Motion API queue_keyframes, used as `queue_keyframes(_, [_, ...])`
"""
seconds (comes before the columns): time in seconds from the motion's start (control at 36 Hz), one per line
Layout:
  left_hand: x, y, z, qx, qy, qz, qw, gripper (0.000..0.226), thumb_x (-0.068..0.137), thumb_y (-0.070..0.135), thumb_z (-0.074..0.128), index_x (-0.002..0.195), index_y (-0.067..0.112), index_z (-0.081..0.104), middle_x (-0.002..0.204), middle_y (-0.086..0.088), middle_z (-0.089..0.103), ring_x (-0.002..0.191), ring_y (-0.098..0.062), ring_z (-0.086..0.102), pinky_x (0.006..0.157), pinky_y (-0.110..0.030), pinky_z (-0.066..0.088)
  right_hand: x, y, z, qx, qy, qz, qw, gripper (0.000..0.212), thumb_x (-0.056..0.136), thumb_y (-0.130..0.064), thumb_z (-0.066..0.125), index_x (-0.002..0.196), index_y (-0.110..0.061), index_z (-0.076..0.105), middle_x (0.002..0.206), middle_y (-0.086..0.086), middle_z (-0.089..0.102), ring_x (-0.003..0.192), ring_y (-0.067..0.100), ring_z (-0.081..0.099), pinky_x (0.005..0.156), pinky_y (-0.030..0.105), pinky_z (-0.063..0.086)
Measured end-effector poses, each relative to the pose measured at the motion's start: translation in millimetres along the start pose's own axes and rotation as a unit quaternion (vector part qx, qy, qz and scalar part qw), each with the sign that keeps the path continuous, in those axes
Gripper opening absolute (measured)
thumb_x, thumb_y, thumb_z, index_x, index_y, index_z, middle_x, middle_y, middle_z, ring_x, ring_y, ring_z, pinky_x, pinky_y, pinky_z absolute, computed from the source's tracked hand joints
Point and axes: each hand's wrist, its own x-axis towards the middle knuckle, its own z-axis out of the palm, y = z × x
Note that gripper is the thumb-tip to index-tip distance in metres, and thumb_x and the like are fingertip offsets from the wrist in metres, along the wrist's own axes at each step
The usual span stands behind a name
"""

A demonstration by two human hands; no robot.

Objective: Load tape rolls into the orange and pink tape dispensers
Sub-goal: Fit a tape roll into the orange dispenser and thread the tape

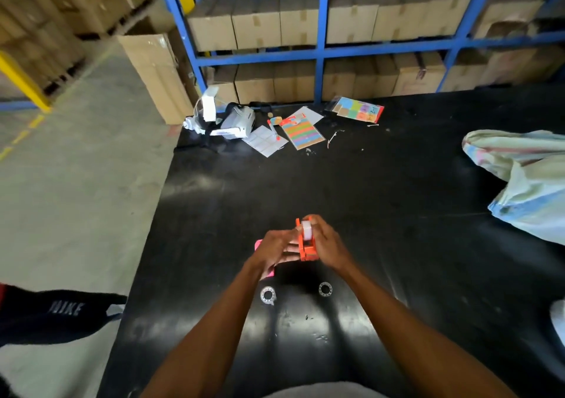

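Both my hands meet at the middle of the black table [382, 202]. Between them stands the orange tape dispenser [308, 252], with a whitish tape roll [306, 229] sitting in its top. My right hand [324, 244] wraps the dispenser's right side, fingers up by the roll. My left hand [276, 249] grips its left side. The pink tape dispenser [258, 244] lies under my left hand, mostly hidden. Two clear tape rolls lie flat nearer to me, one on the left [268, 295] and one on the right [325, 289].
At the table's far edge lie a white headset [237, 120], papers [266, 140], a red pen [273, 128] and coloured sticker sheets [302, 133]. A pale striped bag [526, 183] sits at the right. Blue shelving [321, 52] with cardboard boxes stands behind. A black garment [58, 312] is at left.
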Motion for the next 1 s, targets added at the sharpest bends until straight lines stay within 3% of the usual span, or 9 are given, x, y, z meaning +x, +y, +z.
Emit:
queue_keyframes(0.14, [-13, -1, 1, -0.021, 0.01, 0.017, 1.0, 0.057, 0.087, 0.06, 0.064, 0.116, 0.011, 0.074, 0.112, -0.014, 0.077, 0.106, -0.028, 0.074, 0.097, -0.042, 0.057, -7, -9, 3, -0.001, 0.009, -0.008, 1.0, 0.027, 0.105, -0.034, 0.032, 0.109, -0.038, 0.059, 0.1, -0.011, 0.068, 0.088, -0.005, 0.063, 0.082, 0.02, 0.046])
queue_keyframes(0.25, [-21, -4, 2, -0.034, 0.042, 0.033, 0.998, 0.057, 0.09, 0.057, 0.062, 0.114, 0.007, 0.074, 0.11, -0.013, 0.078, 0.106, -0.024, 0.075, 0.093, -0.038, 0.06, -11, -16, 6, -0.005, 0.004, -0.01, 1.0, 0.031, 0.105, -0.037, 0.028, 0.11, -0.038, 0.058, 0.105, -0.007, 0.069, 0.095, 0.009, 0.066, 0.089, 0.029, 0.05])
queue_keyframes(0.33, [-25, -1, 1, -0.034, 0.047, 0.032, 0.998, 0.056, 0.09, 0.056, 0.062, 0.113, 0.006, 0.074, 0.109, -0.013, 0.078, 0.104, -0.024, 0.076, 0.091, -0.036, 0.061, -13, -19, 7, -0.014, 0.005, -0.011, 1.0, 0.034, 0.104, -0.04, 0.025, 0.111, -0.037, 0.058, 0.106, -0.006, 0.068, 0.096, 0.01, 0.065, 0.088, 0.03, 0.049])
queue_keyframes(0.47, [-31, 7, -7, -0.029, 0.025, 0.006, 0.999, 0.051, 0.095, 0.049, 0.06, 0.112, 0.003, 0.073, 0.106, -0.014, 0.079, 0.099, -0.023, 0.077, 0.073, -0.027, 0.063, -16, -26, 9, -0.023, -0.001, -0.005, 1.0, 0.033, 0.104, -0.038, 0.026, 0.11, -0.035, 0.057, 0.106, -0.003, 0.068, 0.097, 0.014, 0.065, 0.091, 0.033, 0.049])
queue_keyframes(0.78, [-37, 10, -2, -0.007, 0.033, -0.009, 0.999, 0.051, 0.1, 0.042, 0.054, 0.116, -0.004, 0.069, 0.112, -0.022, 0.075, 0.105, -0.034, 0.074, 0.095, -0.049, 0.059, -23, -36, 13, -0.023, 0.008, 0.017, 1.0, 0.036, 0.104, -0.037, 0.026, 0.109, -0.03, 0.061, 0.106, -0.002, 0.069, 0.099, 0.019, 0.065, 0.093, 0.037, 0.051])
queue_keyframes(0.92, [-41, 13, -1, -0.015, 0.038, -0.01, 0.999, 0.05, 0.1, 0.039, 0.055, 0.117, -0.006, 0.068, 0.115, -0.023, 0.074, 0.105, -0.032, 0.074, 0.093, -0.047, 0.06, -26, -39, 14, -0.023, 0.014, 0.018, 0.999, 0.036, 0.104, -0.036, 0.027, 0.111, -0.03, 0.061, 0.107, 0.0, 0.069, 0.098, 0.019, 0.066, 0.094, 0.039, 0.052])
queue_keyframes(1.0, [-41, 14, 2, -0.047, 0.043, 0.007, 0.998, 0.053, 0.101, 0.045, 0.05, 0.116, -0.002, 0.069, 0.109, -0.019, 0.076, 0.093, -0.022, 0.077, 0.081, -0.038, 0.064, -21, -50, 12, -0.023, 0.015, 0.021, 0.999, 0.035, 0.105, -0.034, 0.029, 0.113, -0.025, 0.062, 0.11, 0.003, 0.068, 0.102, 0.023, 0.065, 0.095, 0.04, 0.051])
